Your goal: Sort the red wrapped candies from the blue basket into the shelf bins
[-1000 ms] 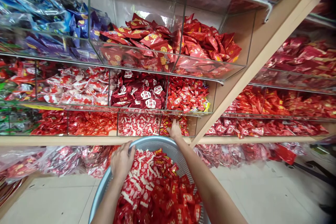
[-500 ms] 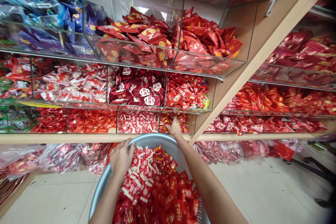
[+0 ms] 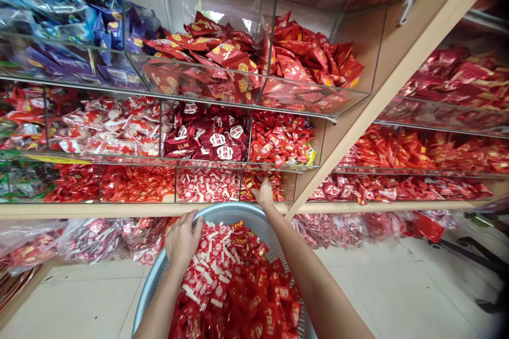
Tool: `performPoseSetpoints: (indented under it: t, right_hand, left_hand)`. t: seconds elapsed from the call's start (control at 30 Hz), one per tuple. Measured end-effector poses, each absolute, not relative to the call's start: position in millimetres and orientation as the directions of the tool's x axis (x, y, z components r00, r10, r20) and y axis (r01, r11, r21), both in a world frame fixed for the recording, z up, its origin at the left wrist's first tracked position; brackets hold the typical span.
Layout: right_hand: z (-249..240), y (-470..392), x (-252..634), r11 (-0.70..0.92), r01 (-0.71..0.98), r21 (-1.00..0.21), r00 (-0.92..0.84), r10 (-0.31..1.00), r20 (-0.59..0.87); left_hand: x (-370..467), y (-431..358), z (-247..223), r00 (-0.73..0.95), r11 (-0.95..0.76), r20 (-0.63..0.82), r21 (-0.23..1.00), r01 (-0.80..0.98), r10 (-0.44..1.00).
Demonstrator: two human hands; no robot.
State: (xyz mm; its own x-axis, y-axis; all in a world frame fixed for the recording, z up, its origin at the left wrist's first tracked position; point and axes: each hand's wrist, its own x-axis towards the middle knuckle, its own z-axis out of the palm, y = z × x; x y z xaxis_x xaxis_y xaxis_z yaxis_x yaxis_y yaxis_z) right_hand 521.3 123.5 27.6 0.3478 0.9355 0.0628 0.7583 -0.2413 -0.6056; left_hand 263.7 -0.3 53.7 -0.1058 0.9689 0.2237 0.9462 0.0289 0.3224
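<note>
My left hand (image 3: 183, 239) is closed over the left rim of a blue-grey plastic basket (image 3: 153, 286). Inside the basket lie red-and-white wrapped candies (image 3: 210, 267), with glossy red-and-gold wrapped ones (image 3: 264, 291) beside them. My right hand (image 3: 264, 192) reaches over the basket's far rim into a small clear bin on the lowest shelf. Its thumb and fingers look spread apart among red-and-yellow wrapped candies (image 3: 275, 179); the fingertips are partly hidden there. Just left of it, another bin holds red-and-white candies (image 3: 207, 185).
Clear bins of wrapped sweets fill the shelves above, including maroon packets (image 3: 218, 137) and larger red packets (image 3: 226, 47). A slanting wooden upright (image 3: 350, 127) stands right of my right hand. Plastic bags (image 3: 91, 238) lie under the shelf, above a tiled floor (image 3: 358, 275).
The view has shifted very slightly. Both hands keep their places, the left on the basket rim and the right in the candy bin.
</note>
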Motion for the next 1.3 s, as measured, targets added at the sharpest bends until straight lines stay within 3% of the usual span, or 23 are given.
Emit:
performPoseSetpoints:
  t: [0.47, 0.63, 0.73, 0.83, 1.1, 1.3]
  right_hand:
    - [40.1, 117.6, 519.6, -0.304, 0.725, -0.618, 0.384, 0.923, -0.002]
    - [39.3, 118.5, 523.3, -0.288, 0.630, -0.721, 0.439, 0.898, 0.025]
    - [38.0, 121.9, 526.7, -0.210, 0.365, -0.907, 0.507, 0.862, 0.004]
    - [39.1, 125.1, 531.2, -0.156, 0.061, -0.986, 0.517, 0.850, -0.103]
    - [60.5, 120.7, 554.3, -0.172, -0.358, -0.918, 0.350, 0.886, -0.303]
    - [77.0, 118.1, 555.4, -0.215, -0.530, -0.820, 0.236, 0.892, -0.387]
  left_hand:
    - [263.3, -0.5, 53.4, -0.098, 0.018, 0.244, 0.311, 0.950, 0.965]
    - [263.5, -1.2, 53.8, -0.104, 0.020, 0.246, 0.320, 0.947, 0.964]
    - [263.5, -1.9, 54.5, -0.104, 0.017, 0.251, 0.326, 0.945, 0.962]
    - [263.7, -2.0, 55.2, -0.108, 0.022, 0.251, 0.325, 0.946, 0.962]
    - [264.4, -1.1, 54.1, -0.112, 0.029, 0.250, 0.312, 0.950, 0.962]
    - [264.0, -0.9, 53.1, -0.105, 0.021, 0.251, 0.317, 0.948, 0.962]
